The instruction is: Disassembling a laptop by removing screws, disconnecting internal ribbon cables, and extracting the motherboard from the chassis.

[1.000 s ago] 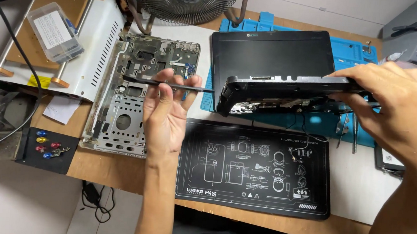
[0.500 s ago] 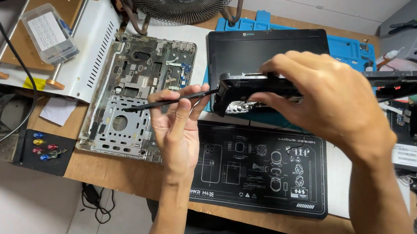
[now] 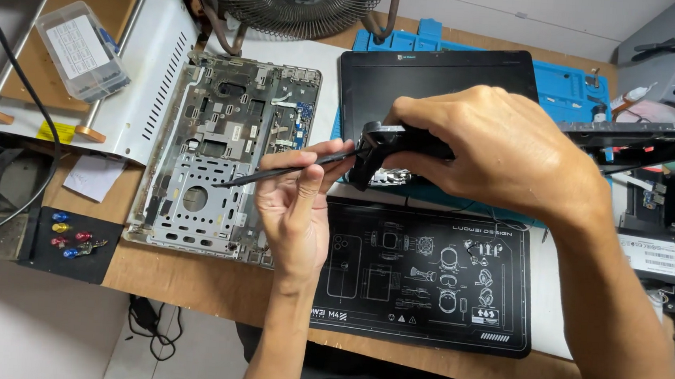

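**Bare chassis on the counter, dark part held up for prying**

Wooden counter (image 3: 212, 284) fills the frame, crowded with repair gear: a white metal-cased heating station (image 3: 135, 80) at upper left, a grey fan (image 3: 295, 0) at top centre, a blue silicone mat (image 3: 566, 87) at upper right and a black printed work mat (image 3: 426, 275) at lower centre. Left of centre lies a grey, stripped laptop base frame (image 3: 220, 165), its bays bare, which suggests the teardown is well along. A black flat display panel (image 3: 424, 81) rests on the blue mat.

The right hand (image 3: 506, 158) has its fingers clamped round a small black hinged part (image 3: 380, 149), held above the panel's lower edge. The left hand (image 3: 297, 202) pinches a thin black pry tool (image 3: 283, 174), its end at that part. Whether the part is already freed cannot be told.

Against the frame half a second ago, the right hand sits lower and nearer centre, and the tool's tip now meets the part.
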